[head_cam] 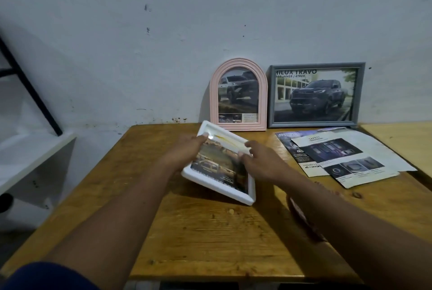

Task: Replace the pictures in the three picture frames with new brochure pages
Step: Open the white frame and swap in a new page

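A white rectangular frame [218, 188] lies tilted on the wooden table [210, 231], open side up, with a truck brochure page [217, 163] lying in it. My left hand [187, 152] holds the frame's left edge, fingertips on the page's top corner. My right hand [259, 161] pinches the page's right edge. A pink arched frame [238, 95] and a grey rectangular frame [315, 95] lean upright against the wall behind, each showing a truck picture.
Loose brochure pages [339, 156] are spread on the table to the right of the frames. A second, lighter table [402, 140] adjoins on the right. A white shelf [28, 161] and a black bar stand at the left.
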The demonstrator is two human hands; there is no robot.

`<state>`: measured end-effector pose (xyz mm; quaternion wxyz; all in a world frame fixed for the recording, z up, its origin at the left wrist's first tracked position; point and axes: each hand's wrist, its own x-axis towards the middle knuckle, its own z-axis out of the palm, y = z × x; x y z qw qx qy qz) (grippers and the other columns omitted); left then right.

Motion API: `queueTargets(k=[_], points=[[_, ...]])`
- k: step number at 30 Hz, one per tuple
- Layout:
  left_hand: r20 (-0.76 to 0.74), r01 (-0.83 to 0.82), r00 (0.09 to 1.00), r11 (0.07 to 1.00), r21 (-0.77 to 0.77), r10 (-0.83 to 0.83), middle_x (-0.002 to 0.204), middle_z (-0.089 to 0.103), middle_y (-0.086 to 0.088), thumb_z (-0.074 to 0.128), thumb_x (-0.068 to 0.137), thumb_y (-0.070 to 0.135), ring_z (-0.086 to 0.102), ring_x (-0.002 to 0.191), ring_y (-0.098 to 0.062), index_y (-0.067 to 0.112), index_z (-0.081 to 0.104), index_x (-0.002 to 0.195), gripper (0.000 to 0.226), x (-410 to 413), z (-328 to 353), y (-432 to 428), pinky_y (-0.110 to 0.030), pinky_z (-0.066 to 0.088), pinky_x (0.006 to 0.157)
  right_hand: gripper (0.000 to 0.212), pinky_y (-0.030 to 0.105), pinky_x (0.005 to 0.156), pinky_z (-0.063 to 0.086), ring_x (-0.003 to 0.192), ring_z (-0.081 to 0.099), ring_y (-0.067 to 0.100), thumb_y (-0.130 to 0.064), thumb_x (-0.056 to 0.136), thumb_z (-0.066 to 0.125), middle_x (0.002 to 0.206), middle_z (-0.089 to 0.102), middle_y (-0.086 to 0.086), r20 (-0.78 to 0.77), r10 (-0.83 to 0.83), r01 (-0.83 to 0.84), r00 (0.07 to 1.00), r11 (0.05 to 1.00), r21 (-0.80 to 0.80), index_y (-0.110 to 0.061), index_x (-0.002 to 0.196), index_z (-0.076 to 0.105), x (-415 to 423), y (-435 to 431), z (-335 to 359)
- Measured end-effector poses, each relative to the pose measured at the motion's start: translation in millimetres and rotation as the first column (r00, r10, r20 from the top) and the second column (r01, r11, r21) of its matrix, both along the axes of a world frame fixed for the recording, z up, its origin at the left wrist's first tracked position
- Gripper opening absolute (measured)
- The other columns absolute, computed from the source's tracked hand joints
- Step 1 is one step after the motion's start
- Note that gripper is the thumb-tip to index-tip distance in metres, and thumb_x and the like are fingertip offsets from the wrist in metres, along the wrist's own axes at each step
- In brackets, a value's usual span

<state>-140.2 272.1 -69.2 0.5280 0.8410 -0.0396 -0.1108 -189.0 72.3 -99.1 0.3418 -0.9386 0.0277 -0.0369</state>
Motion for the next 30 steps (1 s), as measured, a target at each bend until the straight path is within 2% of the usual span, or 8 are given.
queueTargets(k=[3, 5, 6, 8, 10, 14, 26, 30], points=[[0.02, -0.014, 1.0, 0.999, 0.039, 0.013, 0.093, 0.07, 0.0, 0.048, 0.104, 0.045, 0.07, 0.085, -0.017, 0.026, 0.059, 0.098, 0.023, -9, -28, -13, -0.036, 0.057, 0.075, 0.052, 0.046, 0.099, 0.046, 0.123, 0.049, 0.031, -0.038, 0.101, 0.044, 0.139, 0.049, 0.014, 0.011, -0.017, 0.018, 1.0, 0.988, -0.155, -0.012, 0.145, 0.036, -7, -9, -25], [0.054, 0.015, 0.998, 0.995, 0.098, -0.021, 0.102, 0.068, 0.003, 0.043, 0.104, 0.048, 0.066, 0.095, -0.015, 0.027, 0.057, 0.109, 0.025, -12, -45, -18, -0.035, 0.054, 0.081, 0.05, 0.047, 0.102, 0.044, 0.125, 0.047, 0.034, -0.035, 0.102, 0.041, 0.139, 0.048, 0.017, 0.04, -0.013, 0.02, 0.999, 0.984, -0.176, -0.009, 0.145, 0.034, -9, -13, -32], [0.073, 0.04, 0.996, 0.986, 0.161, -0.052, 0.115, 0.067, 0.0, 0.041, 0.104, 0.052, 0.063, 0.109, -0.019, 0.026, 0.057, 0.118, 0.034, -13, -52, -19, -0.04, 0.052, 0.091, 0.05, 0.047, 0.1, 0.044, 0.124, 0.048, 0.034, -0.034, 0.103, 0.04, 0.138, 0.049, 0.017, 0.047, -0.01, 0.019, 0.999, 0.982, -0.187, -0.009, 0.145, 0.034, -10, -14, -34], [0.136, 0.054, 0.984, 0.928, 0.368, -0.111, 0.151, 0.049, -0.004, 0.033, 0.102, 0.061, 0.038, 0.144, -0.03, 0.026, 0.046, 0.145, 0.057, -10, -66, -19, -0.053, 0.032, 0.117, 0.048, 0.047, 0.098, 0.045, 0.122, 0.049, 0.035, -0.033, 0.103, 0.039, 0.136, 0.05, 0.018, 0.05, -0.006, 0.017, 0.999, 0.976, -0.217, -0.008, 0.144, 0.035, -9, -17, -36], [0.175, 0.051, 0.971, 0.852, 0.522, -0.165, 0.167, 0.021, -0.004, 0.025, 0.103, 0.062, 0.007, 0.155, -0.027, 0.023, 0.025, 0.159, 0.068, -9, -76, -19, -0.049, 0.008, 0.123, 0.046, 0.047, 0.098, 0.045, 0.122, 0.049, 0.035, -0.032, 0.103, 0.039, 0.138, 0.049, 0.017, 0.029, 0.003, 0.004, 1.0, 0.973, -0.23, -0.008, 0.142, 0.036, -9, -20, -33], [0.234, 0.04, 0.942, 0.77, 0.636, -0.242, 0.17, 0.005, -0.005, 0.018, 0.102, 0.063, -0.005, 0.156, -0.024, 0.016, 0.009, 0.162, 0.076, -7, -84, -19, -0.046, -0.002, 0.124, 0.045, 0.047, 0.102, 0.042, 0.128, 0.046, 0.032, -0.031, 0.103, 0.042, 0.144, 0.045, 0.014, -0.037, 0.046, -0.053, 0.998, 0.976, -0.211, -0.009, 0.142, 0.039, -13, -25, -22], [0.215, 0.075, 0.922, 0.695, 0.716, -0.321, 0.169, -0.007, -0.006, 0.02, 0.102, 0.064, -0.012, 0.155, -0.027, 0.019, 0.001, 0.162, 0.078, -39, -73, -37, -0.048, -0.004, 0.122, 0.059, 0.047, 0.11, 0.039, 0.136, 0.042, 0.025, -0.05, 0.096, 0.049, 0.154, 0.038, 0.003, -0.039, -0.047, 0.03, 0.998, 0.933, -0.359, -0.021, 0.147, 0.041, -98, -70, -9], [0.218, 0.072, 0.923, 0.697, 0.714, -0.318, 0.169, -0.008, -0.008, 0.02, 0.101, 0.065, -0.011, 0.155, -0.027, 0.019, 0.002, 0.162, 0.078, -49, -81, -34, -0.048, -0.002, 0.123, 0.066, 0.051, 0.12, 0.013, 0.151, 0.014, 0.023, -0.064, 0.095, 0.039, 0.164, 0.019, 0.001, -0.088, 0.0, -0.046, 0.996, 0.851, -0.523, -0.029, 0.151, 0.031, -126, -73, -32]])
